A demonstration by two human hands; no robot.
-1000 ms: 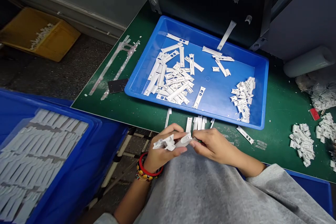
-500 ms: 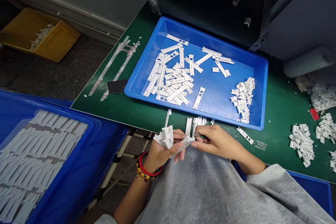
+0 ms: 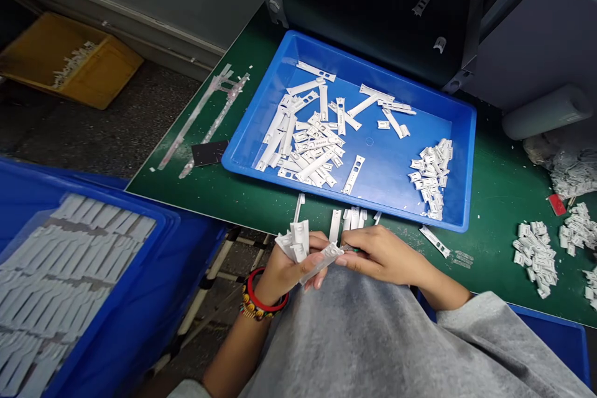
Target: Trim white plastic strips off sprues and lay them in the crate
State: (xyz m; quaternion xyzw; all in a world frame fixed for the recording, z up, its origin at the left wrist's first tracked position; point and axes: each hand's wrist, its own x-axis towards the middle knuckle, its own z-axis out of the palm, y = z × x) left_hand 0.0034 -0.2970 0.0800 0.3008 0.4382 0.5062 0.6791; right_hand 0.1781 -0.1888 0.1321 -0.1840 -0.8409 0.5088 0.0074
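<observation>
My left hand [image 3: 284, 273] is closed on several white plastic parts. A cluster of them [image 3: 295, 241] stands up from its palm, and one long white strip [image 3: 321, 262] is pinched under the thumb, slanting up to the right. My right hand [image 3: 380, 253] is closed at the strip's far end, its fingers wrapped around a slim tool [image 3: 349, 249] with a bit of green on it. Most of that tool is hidden, so its kind does not show. Just beyond the hands, several white strips [image 3: 336, 224] lie at the table's near edge.
A blue tray [image 3: 261, 181] with loose white strips and a heap of short pieces sits on the green table [image 3: 186, 189]. More short pieces [image 3: 535, 258] lie at right. Left, a blue crate [image 3: 163, 242] holds rows of parts; a yellow bin [image 3: 114, 74] is on the floor.
My right hand has shifted slightly, its fingers now more closed around the tool at the strip's end. The held parts and the tray stay nearly as they were.
</observation>
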